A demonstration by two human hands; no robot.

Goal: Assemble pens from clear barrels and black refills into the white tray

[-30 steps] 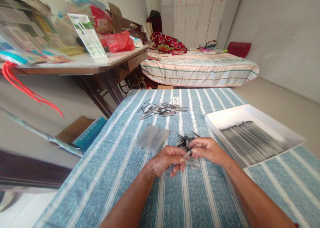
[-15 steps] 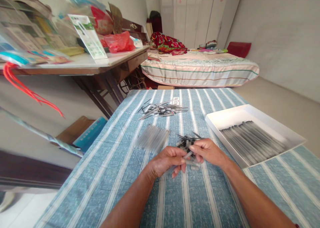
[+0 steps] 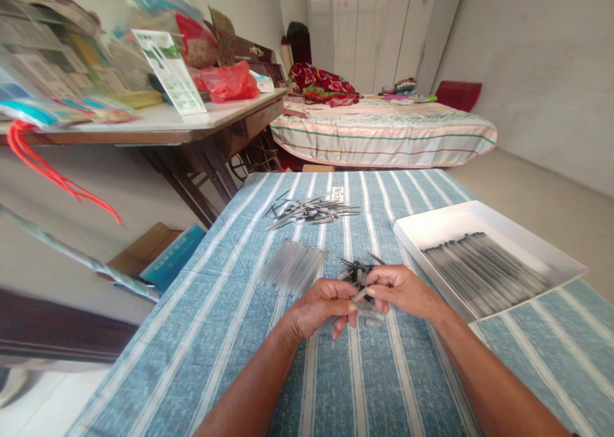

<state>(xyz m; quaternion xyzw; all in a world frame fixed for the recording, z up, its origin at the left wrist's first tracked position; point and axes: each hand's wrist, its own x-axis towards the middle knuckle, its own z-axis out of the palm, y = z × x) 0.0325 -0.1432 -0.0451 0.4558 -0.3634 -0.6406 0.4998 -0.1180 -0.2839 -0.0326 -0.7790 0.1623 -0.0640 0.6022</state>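
Observation:
My left hand (image 3: 319,306) is closed in a pinch on a translucent pen barrel (image 3: 358,295), mostly hidden by the fingers. At the barrel's upper end, the thumb and fingers of my right hand (image 3: 400,291) are pinched together too. Just behind and under both hands lies a heap of small black and clear pen parts (image 3: 355,272). To the left, clear pen barrels (image 3: 292,266) lie side by side in a row. Farther back is a loose pile of thin dark and clear sticks (image 3: 316,208), which look like pen refills.
On the right, a white box (image 3: 444,221) holds a row of grey pens (image 3: 484,270) with dark ends. A striped cloth (image 3: 230,360) covers the table. At left stands a cluttered desk (image 3: 192,133); a bed (image 3: 384,130) is beyond the table.
My right hand's fingers have shifted slightly at the end of the pen barrel. My left hand stays nearly still, and the piles and box have not moved.

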